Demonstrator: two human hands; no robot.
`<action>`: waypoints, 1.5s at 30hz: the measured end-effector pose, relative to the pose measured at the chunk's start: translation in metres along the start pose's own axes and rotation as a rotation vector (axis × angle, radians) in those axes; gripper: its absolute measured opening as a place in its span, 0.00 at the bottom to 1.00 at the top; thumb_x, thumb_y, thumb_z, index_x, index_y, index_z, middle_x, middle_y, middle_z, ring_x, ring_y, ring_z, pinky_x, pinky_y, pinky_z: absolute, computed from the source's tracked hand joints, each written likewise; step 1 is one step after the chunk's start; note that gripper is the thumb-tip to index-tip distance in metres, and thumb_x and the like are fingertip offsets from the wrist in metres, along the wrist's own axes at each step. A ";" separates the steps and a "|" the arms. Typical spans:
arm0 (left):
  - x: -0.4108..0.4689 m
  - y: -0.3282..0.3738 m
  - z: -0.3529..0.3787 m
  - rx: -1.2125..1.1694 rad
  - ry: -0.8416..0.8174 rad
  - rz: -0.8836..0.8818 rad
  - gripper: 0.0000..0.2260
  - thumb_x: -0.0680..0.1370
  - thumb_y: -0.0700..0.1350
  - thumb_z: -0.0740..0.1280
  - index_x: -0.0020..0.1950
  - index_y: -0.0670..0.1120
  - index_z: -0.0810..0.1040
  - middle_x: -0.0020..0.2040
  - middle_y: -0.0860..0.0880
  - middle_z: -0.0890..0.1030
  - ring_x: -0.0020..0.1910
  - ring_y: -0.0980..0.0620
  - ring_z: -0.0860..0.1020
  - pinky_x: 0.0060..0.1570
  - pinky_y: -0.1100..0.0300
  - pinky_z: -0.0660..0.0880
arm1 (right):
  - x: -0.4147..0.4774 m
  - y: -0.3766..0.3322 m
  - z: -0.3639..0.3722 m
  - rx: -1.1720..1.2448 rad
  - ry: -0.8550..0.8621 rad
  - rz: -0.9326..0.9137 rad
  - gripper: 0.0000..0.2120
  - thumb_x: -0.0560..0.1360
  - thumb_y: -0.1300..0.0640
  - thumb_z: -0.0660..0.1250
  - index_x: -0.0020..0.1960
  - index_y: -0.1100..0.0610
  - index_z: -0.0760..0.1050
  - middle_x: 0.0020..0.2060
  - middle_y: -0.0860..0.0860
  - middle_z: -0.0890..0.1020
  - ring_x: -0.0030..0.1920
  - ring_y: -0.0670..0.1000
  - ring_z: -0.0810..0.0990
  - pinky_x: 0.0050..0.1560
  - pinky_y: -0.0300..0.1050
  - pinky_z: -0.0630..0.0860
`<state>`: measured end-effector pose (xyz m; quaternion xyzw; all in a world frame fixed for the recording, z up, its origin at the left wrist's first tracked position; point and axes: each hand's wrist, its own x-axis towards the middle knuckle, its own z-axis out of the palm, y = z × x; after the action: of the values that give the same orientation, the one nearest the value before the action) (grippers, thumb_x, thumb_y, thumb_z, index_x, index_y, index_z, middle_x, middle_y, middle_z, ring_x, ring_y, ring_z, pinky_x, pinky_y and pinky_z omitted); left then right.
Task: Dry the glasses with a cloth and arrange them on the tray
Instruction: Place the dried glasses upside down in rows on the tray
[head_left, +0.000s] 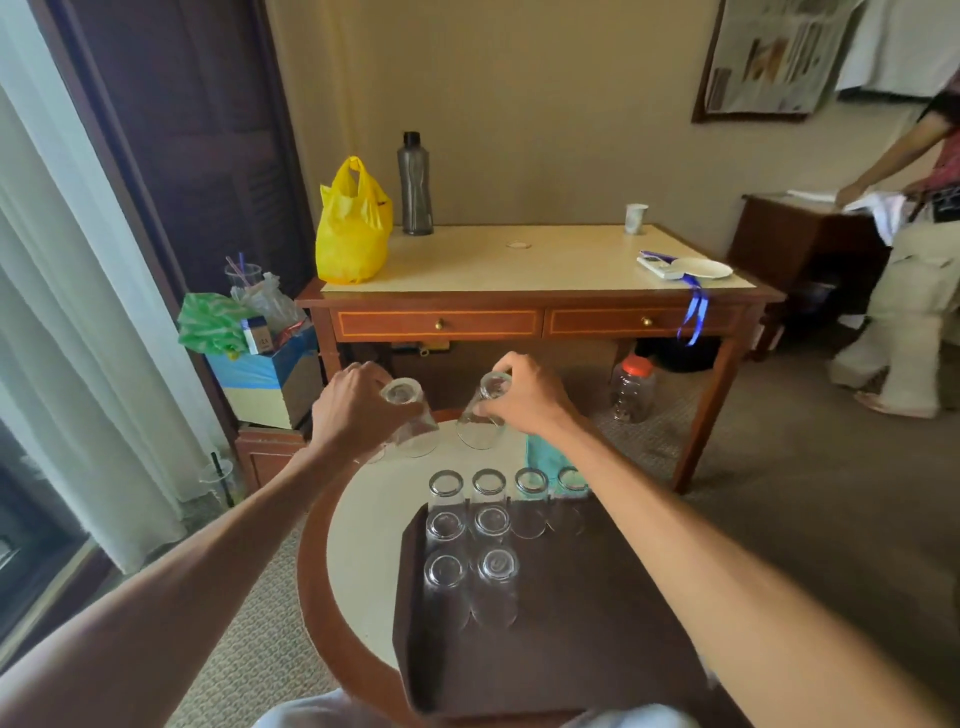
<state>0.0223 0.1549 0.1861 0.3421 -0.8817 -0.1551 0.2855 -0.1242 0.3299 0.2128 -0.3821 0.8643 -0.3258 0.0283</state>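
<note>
My left hand (353, 405) grips the base of an upturned clear glass (415, 431) at the far edge of the round table (363, 545). A second upturned glass (480, 426) is held the same way by my right hand (524, 395), tilted a little. Both glasses are beyond the dark brown tray (571, 623). Several clear glasses (491, 519) stand upside down in rows on the tray's far left part. A teal cloth (545, 457) lies on the table under my right forearm, partly hidden.
A wooden desk (519, 260) stands behind the round table with a yellow bag (353, 228), a grey bottle (415, 182), a cup and a white plate (701, 268). A box of clutter (265, 364) sits left. Another person (914, 270) stands at the right.
</note>
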 end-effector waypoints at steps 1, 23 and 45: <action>-0.007 0.010 -0.004 -0.009 0.003 0.006 0.25 0.67 0.65 0.79 0.52 0.48 0.83 0.48 0.50 0.83 0.44 0.51 0.78 0.40 0.56 0.75 | -0.008 0.002 -0.007 0.004 0.007 0.002 0.22 0.68 0.51 0.80 0.56 0.56 0.76 0.48 0.49 0.80 0.47 0.50 0.78 0.39 0.42 0.73; -0.091 0.118 0.069 -0.062 -0.300 0.162 0.25 0.66 0.61 0.81 0.54 0.46 0.84 0.51 0.50 0.85 0.48 0.51 0.79 0.41 0.57 0.73 | -0.100 0.117 -0.033 -0.166 -0.154 0.226 0.31 0.60 0.55 0.84 0.58 0.53 0.73 0.57 0.52 0.78 0.52 0.52 0.78 0.47 0.47 0.77; -0.107 0.095 0.156 0.284 -0.440 0.256 0.29 0.71 0.63 0.76 0.67 0.50 0.80 0.60 0.49 0.82 0.61 0.49 0.72 0.57 0.55 0.71 | -0.087 0.174 0.049 -0.235 -0.214 0.202 0.31 0.63 0.47 0.82 0.62 0.43 0.74 0.60 0.51 0.74 0.58 0.56 0.78 0.63 0.54 0.71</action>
<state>-0.0571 0.3094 0.0645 0.2227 -0.9713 -0.0633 0.0540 -0.1599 0.4488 0.0553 -0.3267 0.9224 -0.1755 0.1076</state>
